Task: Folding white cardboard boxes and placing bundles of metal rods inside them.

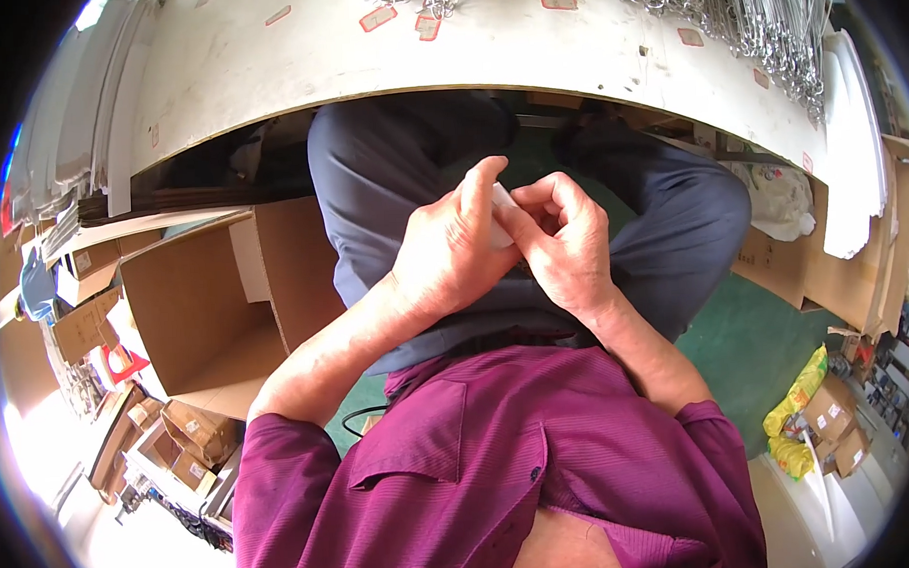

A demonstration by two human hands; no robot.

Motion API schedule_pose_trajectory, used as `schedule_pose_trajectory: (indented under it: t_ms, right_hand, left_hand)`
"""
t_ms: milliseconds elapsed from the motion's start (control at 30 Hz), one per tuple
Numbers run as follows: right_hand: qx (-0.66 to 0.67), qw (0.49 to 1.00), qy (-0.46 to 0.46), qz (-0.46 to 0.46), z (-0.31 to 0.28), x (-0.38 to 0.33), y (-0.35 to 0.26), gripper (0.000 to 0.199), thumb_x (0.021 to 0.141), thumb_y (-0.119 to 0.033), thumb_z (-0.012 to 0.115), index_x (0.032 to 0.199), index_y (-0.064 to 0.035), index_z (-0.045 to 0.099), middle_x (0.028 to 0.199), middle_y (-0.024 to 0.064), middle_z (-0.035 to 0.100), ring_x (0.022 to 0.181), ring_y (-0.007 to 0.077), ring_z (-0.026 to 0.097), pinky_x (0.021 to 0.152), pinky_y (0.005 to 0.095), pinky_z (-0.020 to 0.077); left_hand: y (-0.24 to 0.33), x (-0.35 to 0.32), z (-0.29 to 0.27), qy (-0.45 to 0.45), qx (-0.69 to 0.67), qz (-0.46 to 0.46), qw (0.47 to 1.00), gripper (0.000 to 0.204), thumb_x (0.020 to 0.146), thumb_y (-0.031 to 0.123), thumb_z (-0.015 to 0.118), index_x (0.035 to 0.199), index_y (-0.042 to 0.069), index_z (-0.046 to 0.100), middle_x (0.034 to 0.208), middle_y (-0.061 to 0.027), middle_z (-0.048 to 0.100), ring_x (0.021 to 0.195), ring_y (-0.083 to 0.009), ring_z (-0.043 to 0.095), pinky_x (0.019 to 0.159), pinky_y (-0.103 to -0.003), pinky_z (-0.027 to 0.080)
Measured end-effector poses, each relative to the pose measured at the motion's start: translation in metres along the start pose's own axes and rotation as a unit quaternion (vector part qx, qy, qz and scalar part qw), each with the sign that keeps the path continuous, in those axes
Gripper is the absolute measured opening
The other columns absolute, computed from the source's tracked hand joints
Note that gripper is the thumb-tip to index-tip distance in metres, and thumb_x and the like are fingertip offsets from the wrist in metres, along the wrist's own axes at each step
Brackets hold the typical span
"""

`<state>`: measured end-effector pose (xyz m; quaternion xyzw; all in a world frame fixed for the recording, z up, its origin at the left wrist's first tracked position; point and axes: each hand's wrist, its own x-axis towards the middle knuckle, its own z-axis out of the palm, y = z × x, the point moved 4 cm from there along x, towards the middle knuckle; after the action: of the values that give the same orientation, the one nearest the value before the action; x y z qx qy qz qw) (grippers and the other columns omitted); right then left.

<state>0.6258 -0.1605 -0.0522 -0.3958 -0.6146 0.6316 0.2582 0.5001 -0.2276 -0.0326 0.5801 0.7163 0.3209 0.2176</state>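
Over my lap, both hands meet around a small white piece (502, 197), whose kind I cannot make out. My left hand (451, 239) is closed round it from the left, with the thumb pointing up. From the right, my right hand (571, 245) pinches the same piece between curled fingers and thumb. Only a pale edge and a corner show between the fingers; the rest is hidden.
Ahead is a white worktable (446, 54) with bundles of metal wire hooks (756, 23) at its far right. An open cardboard box (201, 323) stands on the left. White sheets (850, 150) and flat cardboard (888, 239) lean at the right.
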Motion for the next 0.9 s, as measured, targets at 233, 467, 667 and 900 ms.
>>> schedule_pose_trajectory:
  t_ms: [233,467,667,900]
  right_hand:
    - [0.131,0.990,-0.002,0.052,-0.012,0.009,0.009,0.011,0.095,-0.008,0.073,0.096,0.0015,0.067,0.083,0.0064,0.074,0.075,0.0056,0.066,0.067,0.0225,0.0532]
    - [0.124,0.987,-0.020,0.099,-0.019,0.008,0.006,0.015,0.096,-0.012,0.072,0.089,0.0010,0.068,0.073,0.0018,0.070,0.065,0.0033,0.061,0.056,0.0213,0.0478]
    - [0.017,0.998,0.059,-0.012,-0.015,0.003,-0.001,0.018,0.096,-0.011,0.072,0.085,0.0013,0.068,0.069,0.0004,0.067,0.060,0.0033,0.058,0.051,0.0227,0.0440]
    - [0.030,0.992,0.043,-0.110,-0.009,-0.006,-0.005,0.016,0.096,-0.009,0.071,0.106,0.0040,0.072,0.084,0.0103,0.075,0.075,0.0075,0.068,0.068,0.0235,0.0542]
  left_hand:
    - [-0.004,-0.009,-0.005,-0.062,0.009,-0.067,0.996,0.066,0.073,0.020,0.087,0.127,0.002,0.053,0.106,-0.0222,0.070,0.094,-0.0394,0.072,0.080,-0.045,0.060]
    - [-0.005,-0.013,-0.008,-0.046,0.008,-0.034,0.998,0.062,0.073,0.020,0.086,0.124,-0.001,0.058,0.108,-0.0218,0.070,0.095,-0.0386,0.072,0.081,-0.045,0.060]
    - [-0.005,-0.013,-0.007,-0.053,-0.003,-0.037,0.998,0.061,0.074,0.019,0.085,0.125,0.000,0.059,0.107,-0.0216,0.070,0.095,-0.0384,0.072,0.081,-0.044,0.060]
    - [-0.006,-0.011,-0.009,-0.001,-0.002,-0.002,1.000,0.058,0.076,0.019,0.081,0.124,-0.001,0.057,0.099,-0.0211,0.069,0.087,-0.0393,0.072,0.073,-0.046,0.061]
